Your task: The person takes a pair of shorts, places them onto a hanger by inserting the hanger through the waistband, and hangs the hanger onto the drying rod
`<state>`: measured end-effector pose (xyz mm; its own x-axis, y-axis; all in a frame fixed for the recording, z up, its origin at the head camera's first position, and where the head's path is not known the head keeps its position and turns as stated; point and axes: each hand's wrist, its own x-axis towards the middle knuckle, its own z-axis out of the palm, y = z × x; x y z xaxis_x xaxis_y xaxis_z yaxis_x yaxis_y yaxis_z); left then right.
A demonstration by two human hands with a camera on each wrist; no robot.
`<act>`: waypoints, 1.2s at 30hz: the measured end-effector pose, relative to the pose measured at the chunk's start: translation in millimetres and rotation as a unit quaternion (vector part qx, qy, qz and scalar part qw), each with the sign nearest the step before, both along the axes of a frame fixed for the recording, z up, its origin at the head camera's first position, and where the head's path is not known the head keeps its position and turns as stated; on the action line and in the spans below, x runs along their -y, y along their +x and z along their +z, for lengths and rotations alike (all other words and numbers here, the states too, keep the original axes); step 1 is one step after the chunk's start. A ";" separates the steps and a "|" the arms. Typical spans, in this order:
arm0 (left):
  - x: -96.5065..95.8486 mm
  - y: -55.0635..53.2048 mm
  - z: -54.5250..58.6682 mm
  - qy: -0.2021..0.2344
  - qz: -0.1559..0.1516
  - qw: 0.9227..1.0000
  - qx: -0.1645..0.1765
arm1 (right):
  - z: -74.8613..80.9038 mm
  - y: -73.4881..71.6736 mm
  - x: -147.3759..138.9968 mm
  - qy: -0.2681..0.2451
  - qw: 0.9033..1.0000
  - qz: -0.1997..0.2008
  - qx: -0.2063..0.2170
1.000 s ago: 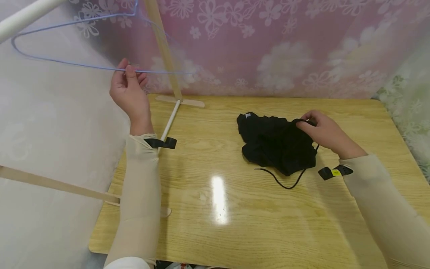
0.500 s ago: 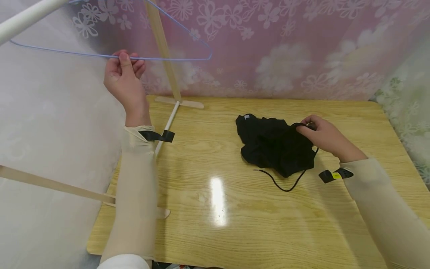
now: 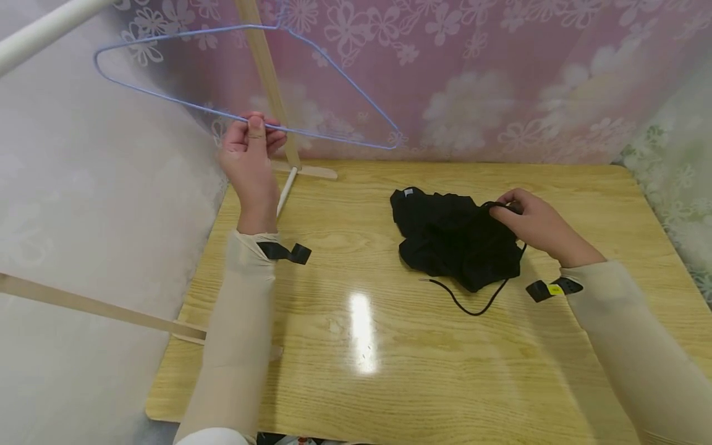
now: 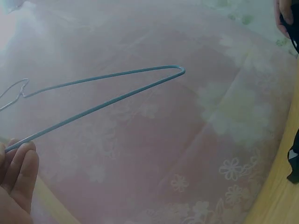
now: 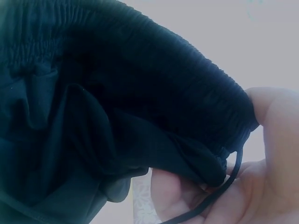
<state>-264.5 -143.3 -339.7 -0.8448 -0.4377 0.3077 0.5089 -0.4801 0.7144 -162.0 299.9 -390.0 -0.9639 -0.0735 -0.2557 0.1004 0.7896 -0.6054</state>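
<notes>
Your left hand (image 3: 251, 162), fingers curled, pinches the lower bar of a blue hanger (image 4: 105, 104); your right hand (image 3: 538, 226), likewise curled, grips black clothing (image 3: 461, 244) by its waistband (image 5: 187, 60).

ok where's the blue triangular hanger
Upper left in the head view, the blue triangular hanger is pinched in the left hand, the pink floral backdrop behind it.

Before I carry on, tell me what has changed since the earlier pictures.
In the head view, the left hand first rose slightly to the left, then came down and to the right, carrying the blue hanger with it; the hanger's right end now sits farther right. Nothing was taken hold of or let go. The right hand and the black garment it grips stayed about where they were.
</notes>
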 end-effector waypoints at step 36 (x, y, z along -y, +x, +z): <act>-83.3 61.1 -102.8 -0.111 -0.128 0.984 -0.061 | 21.9 0.0 24.8 -0.104 0.988 -0.079 -0.084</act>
<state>-203.3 -60.1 -442.5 -0.8692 -0.1256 0.4782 0.4803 -0.4437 0.7566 -162.0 275.1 -368.1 -0.9952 0.0480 -0.0858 0.0968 0.6294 -0.7710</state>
